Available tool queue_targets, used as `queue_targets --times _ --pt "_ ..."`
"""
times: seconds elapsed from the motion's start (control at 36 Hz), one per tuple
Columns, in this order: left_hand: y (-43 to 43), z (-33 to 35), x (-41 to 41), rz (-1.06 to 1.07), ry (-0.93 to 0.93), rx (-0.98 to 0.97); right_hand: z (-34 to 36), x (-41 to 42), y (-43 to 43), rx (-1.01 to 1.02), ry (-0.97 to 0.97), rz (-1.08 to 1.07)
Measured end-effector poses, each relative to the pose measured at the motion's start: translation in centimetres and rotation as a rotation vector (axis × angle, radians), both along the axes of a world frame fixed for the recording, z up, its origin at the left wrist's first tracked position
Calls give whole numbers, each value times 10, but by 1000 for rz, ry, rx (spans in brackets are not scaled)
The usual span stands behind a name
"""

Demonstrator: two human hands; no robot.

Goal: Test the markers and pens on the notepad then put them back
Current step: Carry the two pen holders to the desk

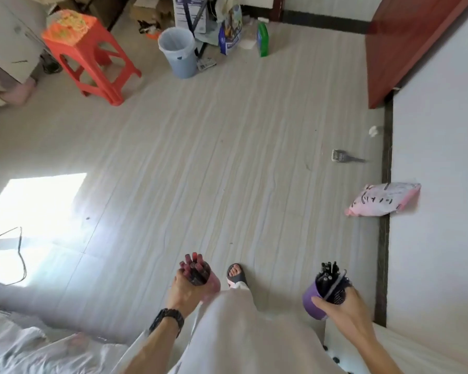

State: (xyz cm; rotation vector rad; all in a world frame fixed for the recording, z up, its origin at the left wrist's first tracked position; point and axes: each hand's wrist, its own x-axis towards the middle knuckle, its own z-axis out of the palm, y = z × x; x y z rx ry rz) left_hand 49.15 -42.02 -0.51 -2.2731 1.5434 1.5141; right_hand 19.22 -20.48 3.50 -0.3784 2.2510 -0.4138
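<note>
Fingers of the left hand clasp a tilted pink plastic cup of dark red markers, the right hand likewise clasps a purple plastic cup of black pens; one stumble could spill both.

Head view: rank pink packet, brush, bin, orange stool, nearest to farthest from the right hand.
From the right hand, which holds the purple cup:
1. pink packet, on the floor, right side.
2. brush, just beyond the packet, right side.
3. bin, far end, left of centre.
4. orange stool, far left.
</note>
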Motion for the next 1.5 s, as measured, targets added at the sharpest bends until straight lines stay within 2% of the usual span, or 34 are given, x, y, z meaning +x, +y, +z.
queue_targets --times 0.19,0.39,0.47,0.56,0.58,0.61,0.64,0.67,0.69,0.72,0.75,0.86,1.03,1.25,1.5 --pt "-81 18 36 45 69 -33 3 16 -104 -105 37 -83" --pt "-119 13 58 153 105 -18 -5 8 -204 -164 41 12" --pt "-132 6 61 274 141 20 -10 0 -250 -158 39 58" --pt "-159 -5 69 114 156 2 -19 -7 -299 -139 41 124" --pt "-167 -10 71 197 242 -25 -21 -9 -318 -136 39 145" --pt "-177 -11 71 460 399 22 -23 -10 -337 -135 34 167" --pt "-188 -7 71 566 458 38 -25 -10 -355 -131 25 190" --pt "-200 -4 72 414 348 -15 -26 -11 -375 -125 15 215" --pt "-217 2 73 235 156 -41 -26 -11 -395 -120 9 241" --pt "-233 8 70 253 111 -3 -26 -10 -417 -116 5 266" --pt "-248 11 66 359 114 37 -25 -10 -439 -114 2 297" --pt "-311 21 64 558 116 -82 -19 -3 -536 -114 -19 480" --pt "-398 37 60 582 135 -92 0 12 -675 -165 -38 650" --pt "-530 34 68 605 154 -145 3 39 -805 -227 -76 555" --pt "-697 35 103 500 162 -122 -7 56 -884 -33 -32 292"
